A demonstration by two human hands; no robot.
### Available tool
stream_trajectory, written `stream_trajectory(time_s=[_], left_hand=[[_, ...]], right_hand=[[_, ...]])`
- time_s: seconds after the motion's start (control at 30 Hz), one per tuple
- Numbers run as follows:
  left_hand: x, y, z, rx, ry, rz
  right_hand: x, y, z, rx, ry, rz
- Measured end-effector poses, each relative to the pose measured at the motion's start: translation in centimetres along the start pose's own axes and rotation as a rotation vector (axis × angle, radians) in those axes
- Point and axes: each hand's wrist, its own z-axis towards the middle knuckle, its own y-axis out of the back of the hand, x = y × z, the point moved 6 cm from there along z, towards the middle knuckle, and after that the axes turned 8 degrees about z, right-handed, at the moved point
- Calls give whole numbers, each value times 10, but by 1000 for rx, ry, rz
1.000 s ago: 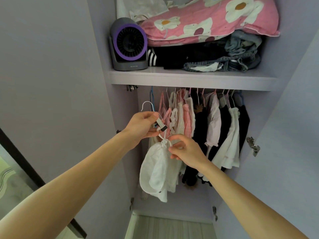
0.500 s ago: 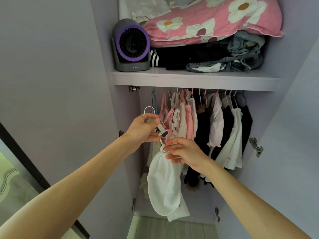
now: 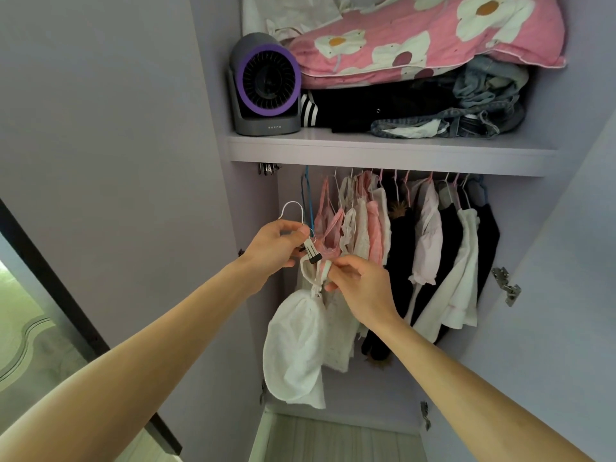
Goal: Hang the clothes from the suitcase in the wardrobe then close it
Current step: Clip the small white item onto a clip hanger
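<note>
One tall lilac wardrobe [image 3: 213, 195] stands open, with a shelf [image 3: 383, 151] up top carrying a pink flowered pillow [image 3: 433, 38] and a grey fan [image 3: 266, 91]. Under it, a row of hung clothes [image 3: 430, 248] fills the rail. The white garment [image 3: 296, 348] isn't on the rail yet. It dangles in front of the row's left end, long axis straight down, strap loop on top. Both arms reach forward and up. The left hand [image 3: 273, 245] pinches a white hanger [image 3: 293, 208], hook pointing up, its black-tipped clip [image 3: 311, 253] angled down to the right. The right hand [image 3: 360, 285], just beside it, pinches the garment's strap right under that clip.
</note>
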Motion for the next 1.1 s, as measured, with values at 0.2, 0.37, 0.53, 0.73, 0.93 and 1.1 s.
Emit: stream_trajectory(time_s=[0.2,0.37,0.53,0.73,0.93,1.1], left_hand=[[11,-2,-1,-19,-17,12],[9,-6,-3,-71,-20,-77],[3,-6,-2,-54,-8,-101],[-2,-10,-3,3,27,-76],[-10,-18,-8,65,8,-78],[-6,-13,-11,52,14,-119]], right_hand=[[-2,-4,7,-3,4,-62],[-31,-9,4,4,-316,83],[-35,-14,1,133,-414,62],[-34,-9,5,150,-525,-83],[-52,-20,-3,371,-798,-116],[-48,-20,2,306,-617,-61]])
